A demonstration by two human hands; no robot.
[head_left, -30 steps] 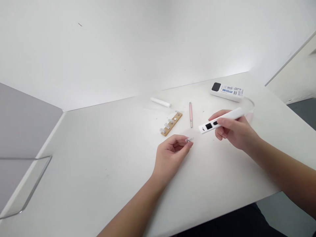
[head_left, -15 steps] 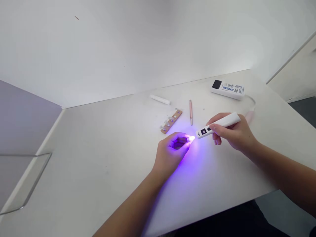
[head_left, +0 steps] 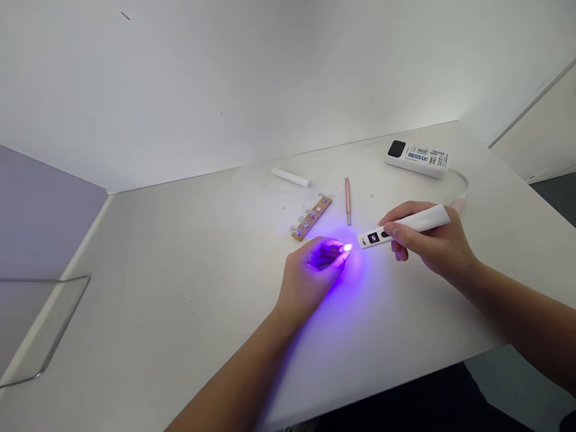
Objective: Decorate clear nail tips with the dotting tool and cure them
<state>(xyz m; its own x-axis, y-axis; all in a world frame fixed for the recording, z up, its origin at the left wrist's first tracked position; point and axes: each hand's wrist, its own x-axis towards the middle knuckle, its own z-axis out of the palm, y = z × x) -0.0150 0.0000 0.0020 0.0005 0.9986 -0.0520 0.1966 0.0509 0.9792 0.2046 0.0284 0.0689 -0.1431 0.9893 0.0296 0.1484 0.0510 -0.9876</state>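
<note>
My right hand (head_left: 425, 237) is wrapped around a white handheld UV lamp (head_left: 418, 221), thumb by its dark button. A small lit display shows near the lamp's head, which points left. Violet light falls on my left hand (head_left: 310, 267), whose thumb and fingers pinch a small nail tip (head_left: 346, 248). Glare bleaches out the nail tip's detail. A short gap separates it from the lamp. Just beyond my left hand lies a wooden strip (head_left: 321, 207) carrying several clear nail tips (head_left: 303, 222) and a bare round spot.
A pink metal pen (head_left: 348, 201) lies beyond the lamp. Farther back is a white stick (head_left: 291, 177). At the back right stands a white power bank (head_left: 417, 159) with a cable (head_left: 461, 177). A wire frame (head_left: 67, 330) shows at the left edge of the white table (head_left: 157, 288).
The lamp has shifted slightly right, widening its gap from the nail tip a little. My left hand keeps its pinch, and the view has moved slightly.
</note>
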